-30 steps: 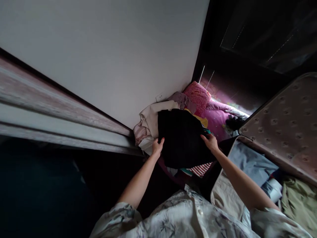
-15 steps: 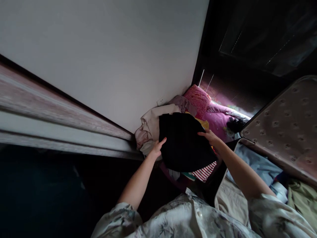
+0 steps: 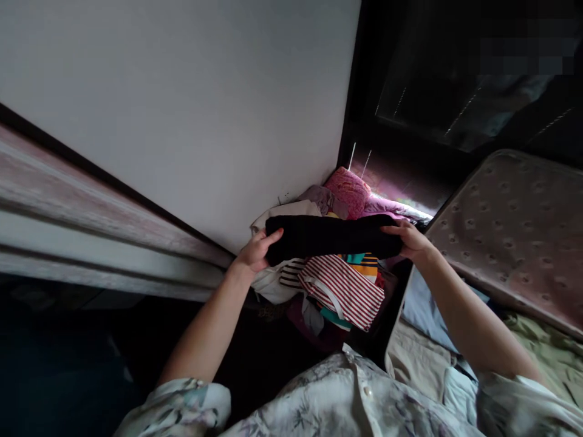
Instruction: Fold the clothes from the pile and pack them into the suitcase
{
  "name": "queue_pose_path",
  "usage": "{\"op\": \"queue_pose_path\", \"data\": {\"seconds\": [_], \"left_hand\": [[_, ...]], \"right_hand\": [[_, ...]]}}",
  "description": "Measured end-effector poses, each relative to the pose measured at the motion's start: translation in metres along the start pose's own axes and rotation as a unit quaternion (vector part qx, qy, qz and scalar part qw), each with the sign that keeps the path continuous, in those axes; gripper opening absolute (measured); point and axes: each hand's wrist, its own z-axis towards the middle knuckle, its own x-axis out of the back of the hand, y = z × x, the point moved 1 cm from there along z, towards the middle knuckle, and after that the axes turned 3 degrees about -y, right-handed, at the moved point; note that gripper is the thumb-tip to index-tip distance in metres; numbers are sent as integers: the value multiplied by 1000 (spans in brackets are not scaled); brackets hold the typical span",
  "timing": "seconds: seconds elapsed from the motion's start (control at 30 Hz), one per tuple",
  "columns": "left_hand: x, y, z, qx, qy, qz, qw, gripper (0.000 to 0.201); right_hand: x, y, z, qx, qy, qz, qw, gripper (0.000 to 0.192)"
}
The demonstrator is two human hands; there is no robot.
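Two ends of black cloth (image 3: 330,235): left hand (image 3: 256,250) closed on one, right hand (image 3: 411,241) on the other; thumbs on the near face, other fingers mostly hidden behind.
Position of cloth: held across as a long, narrow band above the clothes pile; whether its underside touches the pile, cannot tell.
Handling, judged: soft and limp, probably light; not fragile, unlikely to slip. Middle may sag if the hands come closer together.
Hold points, judged: both short ends, all layers pinched together; layer count unreadable in the black.
Below and nearer the body: red-and-white striped garment (image 3: 346,288), uncovered, on the pile.
Beyond: pink cushion (image 3: 350,193) near the corner by the white wall (image 3: 218,109).
Right side: open case, patterned lid (image 3: 514,237) raised; blue-grey cloth (image 3: 426,306) and olive cloth (image 3: 542,346) inside.
Obstruction: right forearm crosses over the case; wall bounds the far left.
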Motion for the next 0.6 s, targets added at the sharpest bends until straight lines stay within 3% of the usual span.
{"op": "queue_pose_path", "data": {"seconds": [0.1, 0.2, 0.3, 0.43, 0.53, 0.6], "left_hand": [[-34, 21, -24, -15, -42, 38, 998, 48], [-77, 2, -42, 29, -92, 57, 994, 48], [-127, -47, -58, 127, -147, 63, 979, 40], [-194, -139, -86, 278, -225, 20, 934, 26], [-237, -206, -106, 347, -238, 10, 907, 20], [-264, -240, -116, 371, -220, 21, 902, 18]], "right_hand": [[16, -24, -69, 51, 38, 12, 998, 39], [39, -22, -142, 59, 94, 22, 994, 44], [74, 7, -212, 32, 155, 29, 987, 51], [124, 81, -295, -31, 236, 37, 971, 45], [155, 145, -341, -84, 258, 72, 960, 34], [173, 176, -362, -77, 281, 63, 955, 29]]}}
